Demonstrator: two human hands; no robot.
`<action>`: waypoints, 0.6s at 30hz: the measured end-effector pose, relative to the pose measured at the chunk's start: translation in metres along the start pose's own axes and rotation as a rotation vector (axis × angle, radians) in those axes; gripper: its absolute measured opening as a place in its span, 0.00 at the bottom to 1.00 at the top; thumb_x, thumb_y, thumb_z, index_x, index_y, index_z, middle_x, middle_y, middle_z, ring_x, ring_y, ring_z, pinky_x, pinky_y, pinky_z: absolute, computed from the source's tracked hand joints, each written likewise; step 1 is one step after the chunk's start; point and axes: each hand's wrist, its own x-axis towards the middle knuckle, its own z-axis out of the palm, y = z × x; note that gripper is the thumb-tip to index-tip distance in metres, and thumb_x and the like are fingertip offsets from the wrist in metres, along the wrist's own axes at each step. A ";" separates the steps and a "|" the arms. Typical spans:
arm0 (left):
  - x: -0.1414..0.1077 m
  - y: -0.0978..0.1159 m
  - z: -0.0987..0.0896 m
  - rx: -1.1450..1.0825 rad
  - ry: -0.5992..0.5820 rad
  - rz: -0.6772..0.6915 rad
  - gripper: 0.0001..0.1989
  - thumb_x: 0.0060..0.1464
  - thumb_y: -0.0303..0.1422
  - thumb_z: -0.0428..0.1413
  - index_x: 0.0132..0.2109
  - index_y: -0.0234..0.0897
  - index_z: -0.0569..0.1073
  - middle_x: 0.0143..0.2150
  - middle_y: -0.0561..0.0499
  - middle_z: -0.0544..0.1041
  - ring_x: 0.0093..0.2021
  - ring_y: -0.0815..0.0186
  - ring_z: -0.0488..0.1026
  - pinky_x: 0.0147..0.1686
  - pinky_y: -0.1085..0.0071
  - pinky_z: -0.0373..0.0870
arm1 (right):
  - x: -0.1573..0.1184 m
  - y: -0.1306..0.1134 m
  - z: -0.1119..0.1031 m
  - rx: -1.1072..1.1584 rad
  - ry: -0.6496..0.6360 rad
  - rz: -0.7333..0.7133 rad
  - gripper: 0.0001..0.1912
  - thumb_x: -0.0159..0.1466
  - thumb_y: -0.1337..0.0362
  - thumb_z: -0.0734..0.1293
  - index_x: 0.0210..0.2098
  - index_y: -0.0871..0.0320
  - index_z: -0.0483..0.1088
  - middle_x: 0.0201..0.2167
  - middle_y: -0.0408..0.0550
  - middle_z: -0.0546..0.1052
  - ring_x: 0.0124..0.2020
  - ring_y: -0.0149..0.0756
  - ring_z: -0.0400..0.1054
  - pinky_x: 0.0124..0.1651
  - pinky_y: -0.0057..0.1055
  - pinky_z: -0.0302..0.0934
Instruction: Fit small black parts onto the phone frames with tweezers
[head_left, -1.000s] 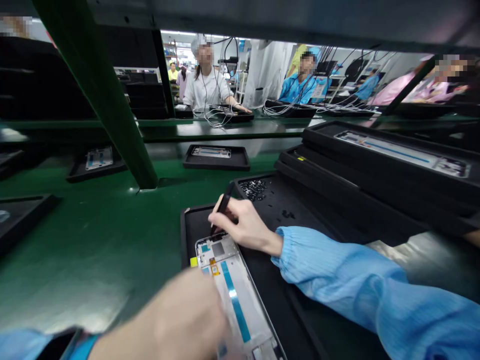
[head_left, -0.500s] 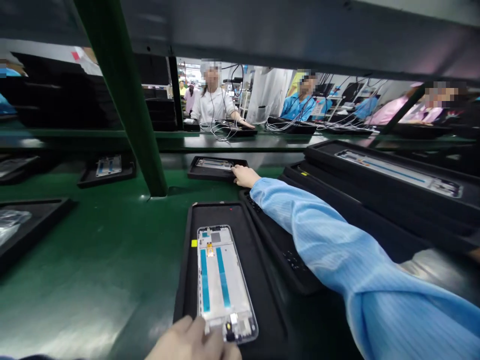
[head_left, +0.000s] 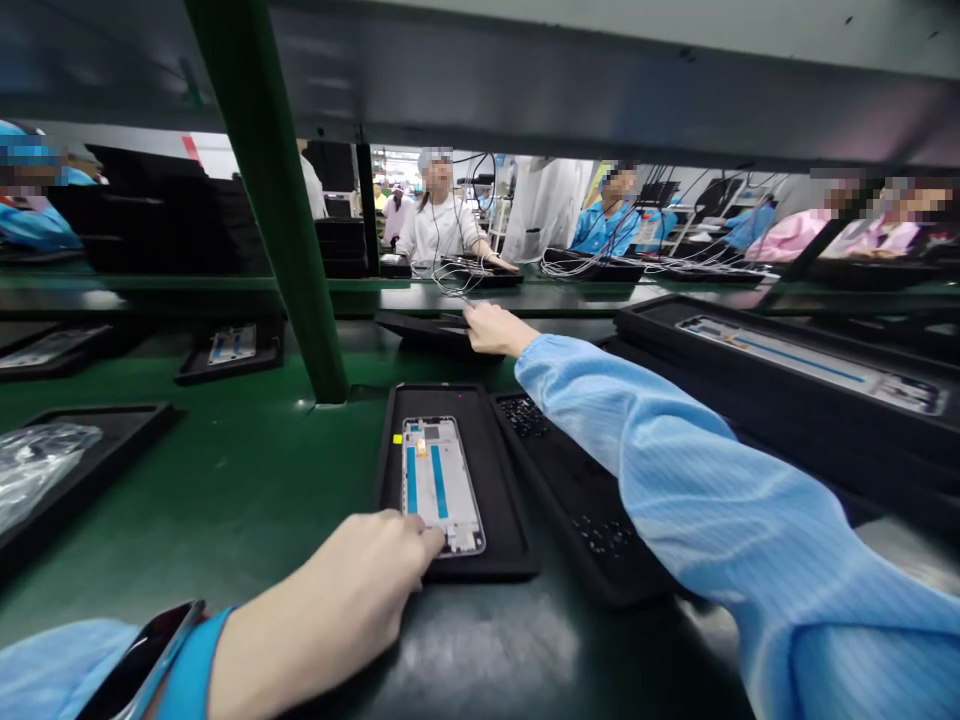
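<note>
A silver phone mid-frame with two blue strips (head_left: 457, 475) lies in a black foam tray (head_left: 504, 530) in front of me. My left hand (head_left: 367, 575) reaches in from the lower left, its fingers curled and closed at the lower end of this phone frame; the fingertips are partly hidden. Farther off, my right hand (head_left: 496, 328) grips the near right end of another black tray (head_left: 427, 335), which is tilted so that its inside hardly shows. Beneath my right sleeve, a black tray of small dark parts (head_left: 559, 450) lies at a slant.
Stacked black trays with a phone frame (head_left: 810, 355) on top stand at the right. A green post (head_left: 300, 280) rises left of centre. More trays stand left, one holding clear plastic (head_left: 45, 465). A grey shelf (head_left: 562, 90) hangs overhead. Co-workers sit beyond the bench with cables.
The far tray has tipped up in my right hand. My left hand has come further into view, and the near tray with its phone frame appears farther from me.
</note>
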 end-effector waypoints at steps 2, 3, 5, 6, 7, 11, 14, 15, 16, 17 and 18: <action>0.011 -0.010 0.001 0.008 -0.024 -0.050 0.15 0.49 0.20 0.49 0.43 0.37 0.70 0.37 0.45 0.75 0.33 0.58 0.74 0.31 0.66 0.68 | 0.000 0.002 -0.012 -0.018 0.041 0.000 0.15 0.62 0.69 0.56 0.46 0.70 0.63 0.47 0.67 0.67 0.46 0.54 0.66 0.42 0.41 0.61; 0.017 -0.015 0.001 0.008 -0.006 -0.070 0.14 0.50 0.21 0.49 0.44 0.37 0.70 0.37 0.45 0.75 0.32 0.58 0.74 0.30 0.66 0.67 | -0.001 0.002 -0.016 -0.025 0.056 -0.001 0.15 0.62 0.69 0.56 0.46 0.70 0.63 0.46 0.67 0.68 0.46 0.54 0.66 0.42 0.41 0.61; 0.030 -0.031 0.004 -0.042 0.097 -0.105 0.10 0.51 0.23 0.50 0.41 0.37 0.69 0.37 0.45 0.74 0.32 0.57 0.73 0.29 0.66 0.66 | -0.008 0.000 -0.023 -0.037 0.080 -0.002 0.14 0.62 0.68 0.55 0.45 0.69 0.63 0.46 0.66 0.68 0.45 0.53 0.66 0.41 0.41 0.61; 0.037 -0.040 0.006 -0.085 0.158 -0.117 0.08 0.50 0.23 0.50 0.38 0.37 0.69 0.36 0.45 0.73 0.32 0.57 0.72 0.29 0.66 0.66 | -0.012 -0.001 -0.027 -0.043 0.091 -0.002 0.14 0.62 0.69 0.55 0.45 0.69 0.63 0.46 0.66 0.68 0.45 0.52 0.66 0.41 0.41 0.61; 0.044 -0.051 0.008 -0.143 0.229 -0.131 0.05 0.50 0.24 0.51 0.34 0.37 0.69 0.35 0.46 0.72 0.32 0.58 0.72 0.29 0.66 0.65 | -0.017 -0.003 -0.031 -0.048 0.102 0.001 0.13 0.62 0.69 0.55 0.45 0.69 0.62 0.46 0.66 0.67 0.44 0.52 0.66 0.41 0.41 0.61; 0.079 -0.099 0.016 -0.232 0.385 -0.191 0.04 0.48 0.26 0.53 0.28 0.36 0.64 0.31 0.48 0.68 0.32 0.59 0.69 0.32 0.67 0.64 | -0.039 -0.004 -0.049 -0.067 0.170 0.032 0.13 0.63 0.70 0.53 0.45 0.68 0.60 0.46 0.66 0.66 0.42 0.51 0.66 0.40 0.42 0.60; 0.106 -0.130 0.022 -0.316 0.502 -0.246 0.03 0.49 0.28 0.53 0.29 0.36 0.64 0.34 0.46 0.68 0.35 0.58 0.69 0.37 0.63 0.64 | -0.058 -0.007 -0.063 -0.063 0.265 0.051 0.12 0.61 0.72 0.54 0.44 0.69 0.60 0.45 0.64 0.66 0.41 0.49 0.66 0.40 0.40 0.60; 0.114 -0.138 0.024 -0.356 0.538 -0.262 0.03 0.49 0.29 0.52 0.30 0.35 0.65 0.35 0.44 0.68 0.37 0.57 0.69 0.39 0.62 0.64 | -0.067 -0.010 -0.066 -0.055 0.292 0.046 0.12 0.61 0.73 0.54 0.43 0.69 0.60 0.44 0.63 0.66 0.41 0.48 0.66 0.40 0.39 0.60; 0.120 -0.145 0.026 -0.404 0.569 -0.276 0.03 0.50 0.30 0.51 0.32 0.34 0.66 0.38 0.43 0.69 0.39 0.57 0.69 0.41 0.61 0.64 | -0.077 -0.014 -0.069 -0.044 0.315 0.034 0.12 0.60 0.74 0.54 0.43 0.68 0.60 0.44 0.63 0.66 0.41 0.47 0.66 0.40 0.38 0.61; 0.126 -0.151 0.027 -0.461 0.591 -0.287 0.05 0.52 0.31 0.50 0.34 0.34 0.67 0.40 0.42 0.69 0.40 0.57 0.69 0.42 0.61 0.64 | -0.089 -0.018 -0.072 -0.031 0.338 0.015 0.12 0.60 0.74 0.54 0.42 0.68 0.61 0.43 0.62 0.66 0.40 0.46 0.66 0.40 0.37 0.61; 0.130 -0.156 0.028 -0.524 0.604 -0.295 0.07 0.53 0.33 0.49 0.36 0.33 0.68 0.42 0.41 0.70 0.42 0.57 0.69 0.43 0.61 0.65 | -0.102 -0.023 -0.074 -0.016 0.367 -0.007 0.12 0.59 0.75 0.54 0.42 0.67 0.61 0.42 0.61 0.67 0.40 0.45 0.66 0.40 0.37 0.62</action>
